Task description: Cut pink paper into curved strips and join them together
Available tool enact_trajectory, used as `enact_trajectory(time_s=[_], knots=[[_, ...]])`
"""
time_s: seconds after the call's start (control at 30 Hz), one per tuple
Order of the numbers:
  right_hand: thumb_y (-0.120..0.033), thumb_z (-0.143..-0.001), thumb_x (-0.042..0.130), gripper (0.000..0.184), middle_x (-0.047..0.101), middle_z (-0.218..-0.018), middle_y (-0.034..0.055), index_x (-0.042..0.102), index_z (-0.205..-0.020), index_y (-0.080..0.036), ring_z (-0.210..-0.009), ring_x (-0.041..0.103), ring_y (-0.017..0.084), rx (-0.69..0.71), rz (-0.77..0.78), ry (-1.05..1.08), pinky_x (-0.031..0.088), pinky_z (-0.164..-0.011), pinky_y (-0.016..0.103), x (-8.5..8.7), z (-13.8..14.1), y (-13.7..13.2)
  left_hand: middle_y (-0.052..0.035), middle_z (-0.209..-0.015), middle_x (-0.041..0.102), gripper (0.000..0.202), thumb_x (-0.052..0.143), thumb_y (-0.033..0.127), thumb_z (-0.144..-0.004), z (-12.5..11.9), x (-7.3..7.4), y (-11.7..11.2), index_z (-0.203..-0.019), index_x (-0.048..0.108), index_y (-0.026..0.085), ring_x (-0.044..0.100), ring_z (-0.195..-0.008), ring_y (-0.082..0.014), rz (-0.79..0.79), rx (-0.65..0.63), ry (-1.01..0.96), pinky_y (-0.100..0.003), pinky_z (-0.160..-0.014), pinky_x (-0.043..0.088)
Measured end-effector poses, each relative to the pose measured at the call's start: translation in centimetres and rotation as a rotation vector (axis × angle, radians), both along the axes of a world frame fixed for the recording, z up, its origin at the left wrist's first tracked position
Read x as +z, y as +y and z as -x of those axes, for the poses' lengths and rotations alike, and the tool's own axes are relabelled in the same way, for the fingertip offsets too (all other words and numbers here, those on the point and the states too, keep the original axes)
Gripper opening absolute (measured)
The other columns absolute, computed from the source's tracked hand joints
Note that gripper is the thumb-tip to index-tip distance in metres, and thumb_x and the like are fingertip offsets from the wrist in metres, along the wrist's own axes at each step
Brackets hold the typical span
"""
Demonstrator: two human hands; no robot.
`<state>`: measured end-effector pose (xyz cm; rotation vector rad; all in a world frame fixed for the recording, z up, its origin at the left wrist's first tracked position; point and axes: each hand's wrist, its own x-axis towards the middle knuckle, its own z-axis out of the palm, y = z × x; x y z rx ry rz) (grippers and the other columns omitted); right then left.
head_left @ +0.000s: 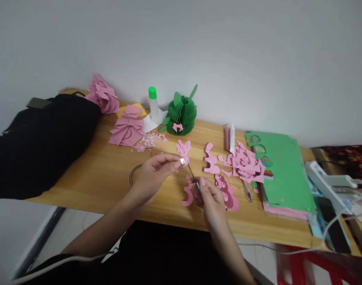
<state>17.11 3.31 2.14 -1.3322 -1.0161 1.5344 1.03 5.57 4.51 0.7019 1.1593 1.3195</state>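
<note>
Left hand [153, 174] pinching a small white square [182, 161], right hand [212, 198] closed around a slim dark tool [195, 180].
The square sits between the left thumb and forefinger, above the wooden table [103, 182]; the tool's thin end points up toward it, though whether they touch, and what sort of tool it is, I cannot tell. Just beyond the fingertips lies a frilled pink paper cut-out [183, 148], with a curved pink cut-out [211, 161] to its right and a heap of pink paper scraps [248, 164] farther over. Behind stands a green pleated paper ball [185, 114] bearing leaf shapes, beside an upright green-capped glue stick [153, 105]. Green paper sheets [284, 174] lie at the right, near a white power strip [322, 184].
</note>
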Motion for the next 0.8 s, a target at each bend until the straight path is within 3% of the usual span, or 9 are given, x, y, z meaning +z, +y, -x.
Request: enact_trajectory(time_s=[0.13,0.3,0.8], knots=[[-0.071,-0.075,0.060,0.055,0.030,-0.053,-0.0075,0.065,-0.069,-0.016,-0.042,0.026,0.005,-0.017,0.051,0.056,0.024,-0.036,0.017,0.2,0.2,-0.3,-0.0019,-0.078,0.075,0.016,0.080,0.025,-0.061,-0.5,0.4,0.0,-0.072,0.071,0.017,0.069,-0.076,-0.0162,0.037,-0.013,-0.107,-0.026,-0.071,0.053],[-0.070,-0.075,0.063,0.054,0.027,-0.049,-0.0099,0.064,-0.068,-0.016,-0.040,0.022,0.003,0.018,0.064,0.034,0.027,-0.037,0.016,0.8,0.3,-0.3,0.0005,-0.069,0.074,0.014,0.081,0.021,-0.058,-0.8,0.8,0.0,-0.068,0.072,0.017,0.065,-0.061,-0.0109,0.006,0.016,-0.082,-0.024,-0.066,0.054],[-0.066,-0.078,0.061,0.053,0.037,-0.044,-0.0075,0.063,-0.066,-0.015,-0.037,0.028,0.004,0.019,0.047,0.044,0.021,-0.037,0.017,1.1,0.7,-0.5,-0.0007,-0.072,0.075,0.009,0.079,0.021,-0.063,-1.1,0.2,-0.2,-0.069,0.073,0.018,0.068,-0.069,-0.0145,-0.033,0.087,0.016,-0.027,-0.071,0.056]])
